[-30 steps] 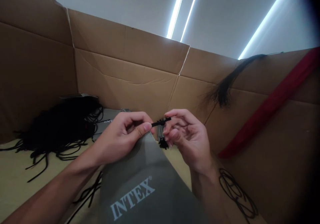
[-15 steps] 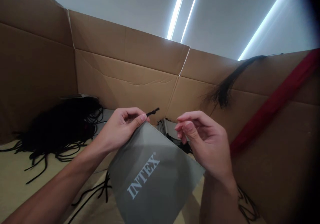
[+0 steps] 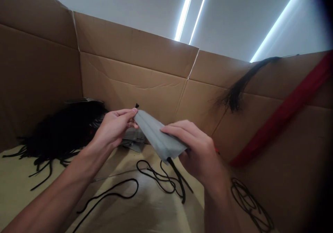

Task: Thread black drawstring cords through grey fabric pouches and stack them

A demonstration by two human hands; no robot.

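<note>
Holding a thin gray cloth bag [image 3: 156, 136] up in the air, two bare hands keep it off the pale tabletop [image 3: 161, 212]. The bag is turned on its edge, so it looks like a narrow strip, and it sits between the hands. It seems to be held this way so that both ends stay firm and the bag does not flop.

The left hand [image 3: 113, 129] has the top end. Its fingers [image 3: 119, 113] are close together and seem to pinch the corner of the bag against the thumb, though part of the grip is hard to see. A tiny black cord tip [image 3: 136, 105] pokes out just above that corner.

The right hand [image 3: 199, 153] has the lower end. Its fingers [image 3: 177, 127] lie pressed together across the top of the bag, and the thumb is out of sight, so I cannot tell how tight the hold is. A black cord [image 3: 177, 174] hangs down from the bottom end of the bag, near this hand.

Under the hands, loose black cords [image 3: 111, 191] lie in curvy loops on the tabletop. Behind the left hand sit a big dark pile of cords [image 3: 65, 132] and more gray bags [image 3: 132, 139]. Tall brown cardboard walls [image 3: 130, 80] stand around it all, with a red strap [image 3: 286, 122] and a black bunch of cords [image 3: 234, 96] on the right wall.
</note>
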